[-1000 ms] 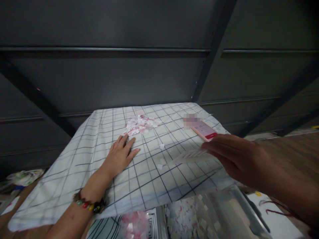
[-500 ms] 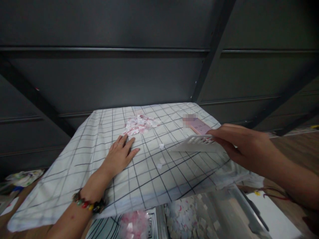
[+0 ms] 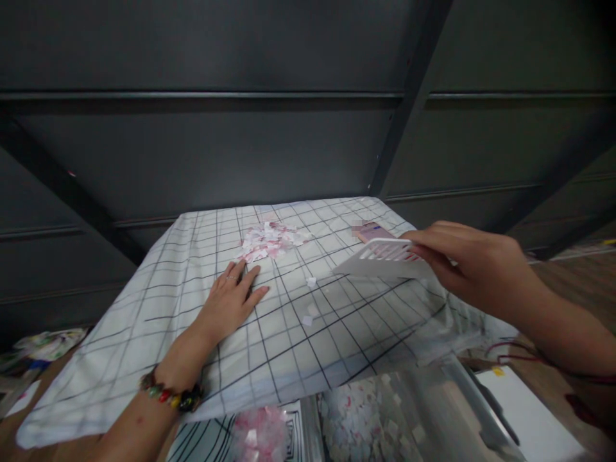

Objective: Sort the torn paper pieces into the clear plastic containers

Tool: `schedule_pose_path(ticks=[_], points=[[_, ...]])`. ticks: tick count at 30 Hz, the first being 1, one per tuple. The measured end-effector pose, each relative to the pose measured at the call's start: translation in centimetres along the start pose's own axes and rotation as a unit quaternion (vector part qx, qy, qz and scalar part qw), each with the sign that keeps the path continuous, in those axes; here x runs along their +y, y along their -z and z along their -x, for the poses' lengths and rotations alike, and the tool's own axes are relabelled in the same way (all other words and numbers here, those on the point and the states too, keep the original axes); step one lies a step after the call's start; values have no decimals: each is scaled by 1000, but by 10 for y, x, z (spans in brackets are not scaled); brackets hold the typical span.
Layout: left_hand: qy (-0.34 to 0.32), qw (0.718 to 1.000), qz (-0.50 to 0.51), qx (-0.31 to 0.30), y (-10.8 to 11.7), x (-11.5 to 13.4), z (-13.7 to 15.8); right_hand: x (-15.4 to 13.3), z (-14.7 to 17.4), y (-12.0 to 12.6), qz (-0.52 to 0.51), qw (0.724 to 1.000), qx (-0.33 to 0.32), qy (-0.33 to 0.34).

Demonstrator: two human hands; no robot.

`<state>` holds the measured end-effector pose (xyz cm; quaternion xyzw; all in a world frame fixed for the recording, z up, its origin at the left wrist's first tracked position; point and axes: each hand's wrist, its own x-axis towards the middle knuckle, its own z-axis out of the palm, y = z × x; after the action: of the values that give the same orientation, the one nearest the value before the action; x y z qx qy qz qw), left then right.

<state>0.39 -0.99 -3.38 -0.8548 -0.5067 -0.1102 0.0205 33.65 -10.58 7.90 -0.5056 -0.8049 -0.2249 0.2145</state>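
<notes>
Head view: right hand (image 3: 476,269) pinches a thin, white slotted plate (image 3: 373,264), left hand (image 3: 231,299) spread.

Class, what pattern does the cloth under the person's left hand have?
The cloth is white with a dark grid check, clearest in the head view.

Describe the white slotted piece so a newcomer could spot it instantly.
Find the checked cloth. Over its right side, the right hand grips the white slotted piece. Unlike the pinkish phone just beyond, it has a row of slots.
</notes>
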Motion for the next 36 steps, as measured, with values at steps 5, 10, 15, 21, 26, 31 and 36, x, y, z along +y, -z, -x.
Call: schedule_pose_path(ticks=[5,10,15,21,26,31,36], points=[[-1,1000,-1,-5,-1,0,0,-1,6,3,5,999,22,49],[12,1000,1,-17,0,1,0,-23,7,-3,-68,989,33,125],[5,1000,-4,-18,2,1,0,-34,2,-9,-50,988,36,140],[6,1000,-7,-19,2,1,0,-34,-4,-14,-53,989,7,140],[4,1000,-6,-12,-2,0,0,-37,-9,-14,-30,991,-1,134],[-2,1000,-7,0,-4,-1,0,-42,-4,-10,-75,986,23,148],[10,1000,-5,-11,-3,-1,0,-40,0,-6,-78,984,8,161]])
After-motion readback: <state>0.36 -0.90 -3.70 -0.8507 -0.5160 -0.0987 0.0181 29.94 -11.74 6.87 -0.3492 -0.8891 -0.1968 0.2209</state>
